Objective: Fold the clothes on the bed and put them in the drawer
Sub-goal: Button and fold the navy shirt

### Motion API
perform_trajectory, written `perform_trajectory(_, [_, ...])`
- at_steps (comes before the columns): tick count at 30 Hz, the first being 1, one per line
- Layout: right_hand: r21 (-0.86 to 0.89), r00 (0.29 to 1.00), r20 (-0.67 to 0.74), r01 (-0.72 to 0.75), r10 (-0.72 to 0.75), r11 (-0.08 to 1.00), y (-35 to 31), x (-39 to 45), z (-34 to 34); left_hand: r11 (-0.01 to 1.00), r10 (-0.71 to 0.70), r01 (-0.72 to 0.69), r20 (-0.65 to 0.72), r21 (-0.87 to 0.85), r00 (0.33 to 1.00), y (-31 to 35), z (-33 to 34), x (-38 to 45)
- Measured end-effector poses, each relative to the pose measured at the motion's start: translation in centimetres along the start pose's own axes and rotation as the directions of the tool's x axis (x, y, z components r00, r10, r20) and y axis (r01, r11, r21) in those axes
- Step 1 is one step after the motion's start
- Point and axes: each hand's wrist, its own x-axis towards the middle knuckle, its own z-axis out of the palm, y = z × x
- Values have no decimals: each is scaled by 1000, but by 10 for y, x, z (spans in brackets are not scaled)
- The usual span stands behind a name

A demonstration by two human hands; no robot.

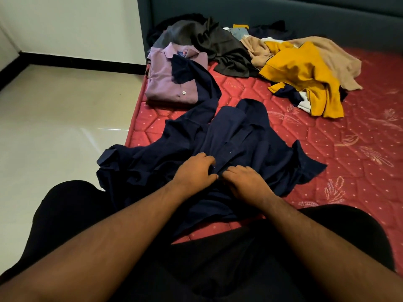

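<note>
A navy blue button shirt (235,136) lies spread and rumpled on the red quilted mattress (349,153), one sleeve hanging over the left edge. My left hand (194,171) and my right hand (246,182) meet at the shirt's front placket, fingers curled and pinching the fabric near the buttons. A folded mauve shirt (165,83) sits at the far left of the bed, with a navy sleeve draped over it. No drawer is in view.
Unfolded clothes are piled at the head of the bed: a dark grey garment (218,46), a beige one (327,53) and a yellow one (301,73). A dark headboard (261,14) stands behind. Glossy tiled floor (54,127) lies to the left. My dark-clad knees frame the near edge.
</note>
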Motion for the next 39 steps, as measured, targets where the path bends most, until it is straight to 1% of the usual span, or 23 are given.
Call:
perform_trajectory(1, [30,1000,8,-12,12,999,0,-1,1,997,-51,52,19,-55,999,0,5,3])
perform_trajectory(3, [79,997,64,-39,34,996,-1,-3,2,990,-107,106,-9,-98,994,-4,14,4])
perform_trajectory(5, [106,993,108,-60,48,993,0,-2,5,982,-149,138,-87,-129,985,-8,19,0])
perform_trajectory(7, [134,980,179,-115,90,984,3,0,3,956,-219,177,-168,-235,961,-13,21,-3])
perform_trajectory(9, [154,968,236,-122,83,981,7,2,5,869,-318,209,-183,-448,930,-19,22,-4])
perform_trajectory(10, [145,964,255,-110,70,983,8,2,6,807,-340,193,-171,-559,925,-21,23,-5])
perform_trajectory(11, [134,962,265,-106,67,985,9,2,7,755,-337,165,-160,-634,928,-22,24,-5])
perform_trajectory(13, [132,976,208,-94,65,987,9,3,6,708,-295,113,-146,-697,944,-21,25,-8])
perform_trajectory(15, [172,996,81,-55,42,984,10,5,4,719,-260,86,-151,-690,954,-18,26,-11])
perform_trajectory(18, [304,997,-13,-63,70,950,14,8,-5,732,-225,52,-169,-680,959,-17,29,-11])
perform_trajectory(20, [392,992,-53,-82,112,916,16,8,-8,703,-200,42,-140,-710,970,-19,29,-9])
perform_trajectory(22, [507,982,-109,-79,155,859,16,11,-7,667,-177,58,-82,-743,981,-18,29,-7])
perform_trajectory(24, [637,959,-145,-98,243,764,12,14,-2,613,-181,84,-36,-785,983,-16,26,-6])
perform_trajectory(25, [672,948,-155,-105,278,733,9,15,-1,585,-186,97,-17,-805,982,-15,25,-6])
perform_trajectory(26, [675,942,-181,-90,283,732,8,16,1,562,-189,110,3,-820,982,-15,25,-6])
perform_trajectory(28, [620,939,-253,-27,232,785,6,18,5,530,-189,132,35,-838,981,-14,24,-6])
perform_trajectory(31, [590,933,-306,30,189,807,6,17,7,477,-211,156,59,-865,976,-15,24,-6])
perform_trajectory(35, [574,945,-288,38,158,818,4,13,12,402,-229,163,74,-901,971,-15,24,-6])
perform_trajectory(39, [597,940,-288,28,182,802,3,15,14,414,-225,164,73,-895,972,-15,23,-8])
